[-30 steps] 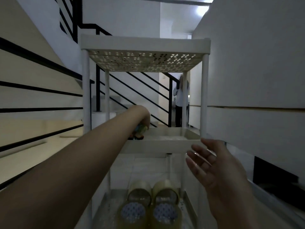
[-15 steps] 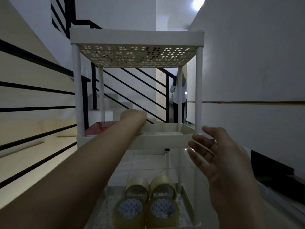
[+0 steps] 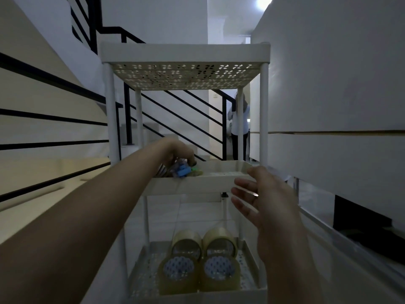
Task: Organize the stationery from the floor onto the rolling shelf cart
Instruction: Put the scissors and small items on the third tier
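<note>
A white three-tier rolling shelf cart stands right in front of me. My left hand reaches into the left of its middle tray, fingers curled down onto a small bundle of colourful stationery, blue and green pieces showing. My right hand hovers just in front of the tray's right corner, fingers spread and holding nothing. Several rolls of clear packing tape sit in the bottom tray. What lies in the top tray is hidden from below.
A black stair railing and steps rise behind and left of the cart. A white wall runs along the right. A person stands in the far doorway behind the cart. White tile floor shows under the middle tray.
My left hand has stayed in the middle tray and the blue and green stationery shows under it again. My right hand has moved closer to the tray's right corner. The view shifted slightly.
</note>
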